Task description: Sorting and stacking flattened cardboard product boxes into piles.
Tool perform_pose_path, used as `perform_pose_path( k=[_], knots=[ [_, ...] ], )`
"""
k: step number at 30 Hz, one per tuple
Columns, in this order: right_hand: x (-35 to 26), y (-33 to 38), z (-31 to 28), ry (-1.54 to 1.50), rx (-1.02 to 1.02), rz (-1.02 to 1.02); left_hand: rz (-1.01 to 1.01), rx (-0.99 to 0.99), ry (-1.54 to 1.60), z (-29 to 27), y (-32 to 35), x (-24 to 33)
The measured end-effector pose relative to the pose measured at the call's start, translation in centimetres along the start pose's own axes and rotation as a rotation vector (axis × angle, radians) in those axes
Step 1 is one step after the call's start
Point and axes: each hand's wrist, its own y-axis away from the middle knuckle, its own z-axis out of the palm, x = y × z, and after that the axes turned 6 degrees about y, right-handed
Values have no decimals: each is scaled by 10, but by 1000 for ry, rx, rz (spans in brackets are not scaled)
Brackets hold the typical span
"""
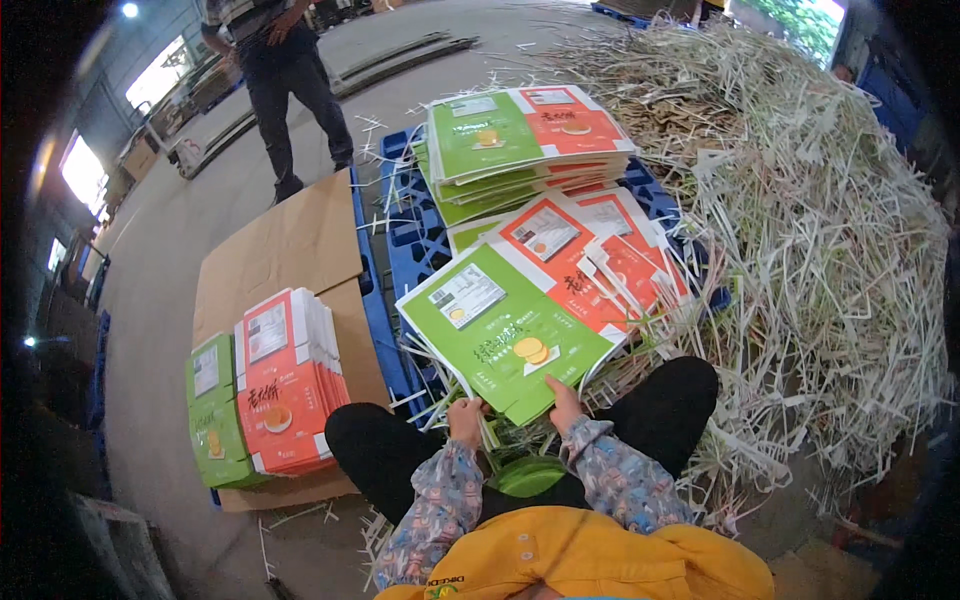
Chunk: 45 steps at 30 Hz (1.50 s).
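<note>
A printed cardboard sheet [510, 345], green on its near half and orange-red on its far half, tilts toward me over my knees. My right hand [567, 404] pinches its near edge, thumb on top of the green face. Beside the sheet's near left corner, my left hand [466, 420] is closed on a thin white paper strip running along the edge; its fingertips are partly hidden. Beneath and beyond lie more printed sheets [610, 215], with loose white strips over their right side. A thicker stack of the same sheets [530, 125] stands behind.
Blue plastic pallets [405, 225] carry the stacks. At left, cut green blanks [215, 410] and red blanks [290, 390] lie on brown cardboard [280, 235]. A large heap of paper strips [800, 260] fills the right. Another person [285, 90] stands at the far left.
</note>
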Motion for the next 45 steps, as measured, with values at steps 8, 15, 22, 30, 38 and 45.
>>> perform_pose_path(
  k=[8,15,22,30,38,45],
  knots=[
    [24,-9,-10,277,-137,-508,-281,-40,463,-2,9,32],
    [-13,-56,-51,357,-95,-363,-358,-88,373,34,7,71],
    [-17,-15,-9,-7,32,-102,-408,0,562,-42,-6,95],
    [-29,-6,-7,23,46,-138,187,110,475,-150,-39,213],
    [-43,0,11,-26,-5,-99,51,20,-623,-104,-65,160],
    [-46,4,12,36,24,-149,136,24,-52,-27,-52,135]
  ],
)
